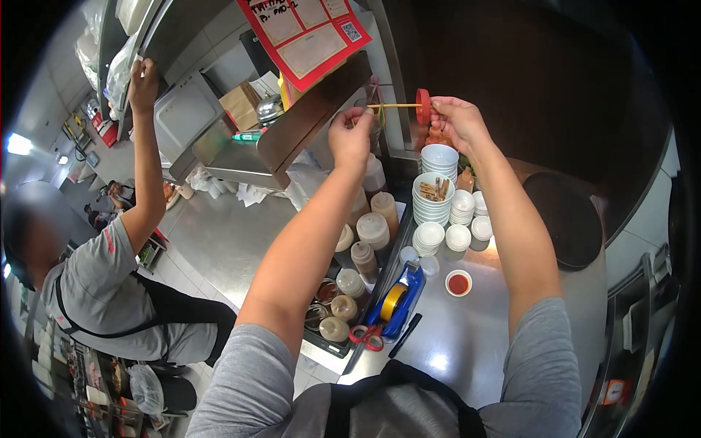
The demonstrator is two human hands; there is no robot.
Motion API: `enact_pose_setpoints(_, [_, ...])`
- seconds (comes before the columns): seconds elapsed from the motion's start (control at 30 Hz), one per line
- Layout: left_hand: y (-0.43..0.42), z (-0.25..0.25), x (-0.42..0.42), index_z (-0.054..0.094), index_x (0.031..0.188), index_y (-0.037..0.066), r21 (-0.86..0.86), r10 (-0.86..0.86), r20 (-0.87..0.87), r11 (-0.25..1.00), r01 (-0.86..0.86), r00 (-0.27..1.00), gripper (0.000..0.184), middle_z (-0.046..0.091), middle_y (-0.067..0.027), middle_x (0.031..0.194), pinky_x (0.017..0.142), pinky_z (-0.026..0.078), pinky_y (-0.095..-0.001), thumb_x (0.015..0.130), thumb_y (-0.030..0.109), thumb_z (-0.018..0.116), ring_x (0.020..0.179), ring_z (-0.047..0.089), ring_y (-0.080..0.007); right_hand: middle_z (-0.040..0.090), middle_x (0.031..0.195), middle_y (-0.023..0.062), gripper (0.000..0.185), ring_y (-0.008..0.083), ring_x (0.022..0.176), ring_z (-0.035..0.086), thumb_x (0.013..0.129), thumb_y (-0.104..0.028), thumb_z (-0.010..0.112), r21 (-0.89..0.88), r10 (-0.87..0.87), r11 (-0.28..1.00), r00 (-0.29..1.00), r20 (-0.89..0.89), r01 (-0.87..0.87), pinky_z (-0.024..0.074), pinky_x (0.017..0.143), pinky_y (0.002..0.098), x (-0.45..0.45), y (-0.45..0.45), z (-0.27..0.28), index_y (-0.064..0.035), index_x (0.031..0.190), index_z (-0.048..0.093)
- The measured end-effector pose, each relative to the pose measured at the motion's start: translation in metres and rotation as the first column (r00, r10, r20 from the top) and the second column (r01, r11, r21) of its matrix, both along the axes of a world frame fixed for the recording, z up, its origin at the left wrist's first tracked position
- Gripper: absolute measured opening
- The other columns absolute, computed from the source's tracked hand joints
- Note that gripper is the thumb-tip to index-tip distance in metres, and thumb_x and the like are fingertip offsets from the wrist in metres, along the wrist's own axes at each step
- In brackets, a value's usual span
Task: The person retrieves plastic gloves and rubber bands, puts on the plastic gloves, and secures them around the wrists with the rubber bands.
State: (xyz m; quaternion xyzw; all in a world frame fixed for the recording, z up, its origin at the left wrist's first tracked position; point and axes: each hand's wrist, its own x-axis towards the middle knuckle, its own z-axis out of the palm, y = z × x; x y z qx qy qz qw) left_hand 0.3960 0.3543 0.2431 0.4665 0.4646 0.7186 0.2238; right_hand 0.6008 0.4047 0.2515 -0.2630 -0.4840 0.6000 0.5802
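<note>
A thin light-wood stick (396,106) runs level between my two raised hands. My left hand (350,137) is closed, its thumb and fingertips pinching the stick's left end. At the other end, my right hand (460,123) grips a round red disc (423,107), seen edge-on, which the stick meets. Whether stick and disc are one piece, I cannot tell. Below the right hand stand stacks of pale bowls (439,157), and the top bowl (432,191) of the nearer stack holds several small brown pieces.
Squeeze bottles (372,230) fill a tray on the left. A blue tape dispenser (403,301), red-handled scissors (366,336), a black marker (405,334) and a sauce cup (458,283) lie nearer me. A co-worker (109,292) reaches up at left. A red sheet (310,47) hangs above.
</note>
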Motion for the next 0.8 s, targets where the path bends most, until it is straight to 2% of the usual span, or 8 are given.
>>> enact_pose_setpoints(0.2, [-0.015,0.007,0.001,0.067,0.093,0.005,-0.071,-0.182,-0.072,0.982,0.177,0.981,0.022,0.057,0.0006,0.069,0.051,0.038,-0.0194,0.080,0.022,0.069,0.058,0.049,-0.0062,0.064,0.083,0.0090,0.013,0.0131,0.070,0.057,0.088,-0.006,0.057,0.025,0.028,0.999,0.998,-0.050,-0.027,0.0497,0.062,0.0232,-0.003,-0.006,0.001,0.0036,0.096,0.062])
enact_pose_setpoints(0.3, [-0.023,0.011,0.008,0.067,0.084,0.000,-0.096,-0.208,0.052,0.973,0.212,0.977,0.019,0.060,0.0006,0.070,0.052,0.037,-0.0208,0.076,0.016,0.072,0.059,0.049,-0.0057,0.064,0.084,0.0096,0.013,0.0136,0.070,0.058,0.088,-0.005,0.058,0.023,0.028,0.999,0.998,-0.060,-0.026,0.0498,0.062,0.0233,-0.004,-0.006,-0.001,0.0038,0.096,0.062])
enact_pose_setpoints(0.4, [-0.019,0.008,0.011,0.066,0.082,-0.001,-0.057,-0.207,0.038,0.976,0.209,0.978,0.020,0.060,-0.0001,0.069,0.050,0.036,-0.0208,0.075,0.017,0.073,0.058,0.048,-0.0050,0.064,0.084,0.0099,0.012,0.0139,0.071,0.059,0.088,-0.005,0.058,0.025,0.025,0.999,0.998,-0.054,-0.024,0.0502,0.063,0.0238,-0.004,-0.008,-0.002,0.0035,0.095,0.062])
enact_pose_setpoints(0.5, [-0.021,0.008,0.017,0.067,0.087,0.002,-0.112,-0.121,-0.065,0.987,0.114,0.990,0.021,0.058,0.0007,0.068,0.052,0.037,-0.0206,0.079,0.021,0.071,0.058,0.047,-0.0060,0.065,0.085,0.0101,0.012,0.0141,0.072,0.059,0.088,-0.005,0.058,0.025,0.021,1.000,0.999,-0.047,-0.019,0.0506,0.064,0.0244,-0.007,-0.013,-0.004,0.0033,0.095,0.062])
enact_pose_setpoints(0.6, [-0.016,0.003,0.019,0.067,0.085,0.002,-0.075,-0.079,-0.064,0.994,0.074,0.995,0.020,0.058,0.0002,0.067,0.052,0.036,-0.0211,0.078,0.020,0.072,0.058,0.047,-0.0065,0.065,0.086,0.0103,0.013,0.0143,0.073,0.060,0.087,-0.006,0.059,0.031,0.018,0.999,0.999,-0.045,-0.016,0.0510,0.065,0.0249,-0.010,-0.017,-0.006,0.0033,0.096,0.062])
enact_pose_setpoints(0.7, [-0.012,-0.001,0.017,0.067,0.085,0.002,-0.110,-0.036,-0.058,0.994,0.030,0.998,0.019,0.059,-0.0003,0.068,0.053,0.037,-0.0217,0.078,0.018,0.072,0.060,0.049,-0.0074,0.065,0.087,0.0105,0.014,0.0147,0.073,0.060,0.087,-0.006,0.059,0.022,0.011,1.000,0.999,-0.041,-0.010,0.0512,0.066,0.0252,-0.011,-0.020,-0.008,0.0035,0.097,0.062])
enact_pose_setpoints(0.8, [-0.013,-0.002,0.012,0.067,0.086,0.002,-0.090,-0.044,-0.115,0.995,0.033,0.992,0.019,0.060,-0.0008,0.070,0.055,0.038,-0.0225,0.081,0.019,0.070,0.061,0.050,-0.0084,0.065,0.087,0.0108,0.014,0.0152,0.073,0.060,0.087,-0.006,0.059,0.004,0.007,1.000,0.997,-0.071,-0.007,0.0514,0.066,0.0255,-0.008,-0.016,-0.014,0.0038,0.097,0.062])
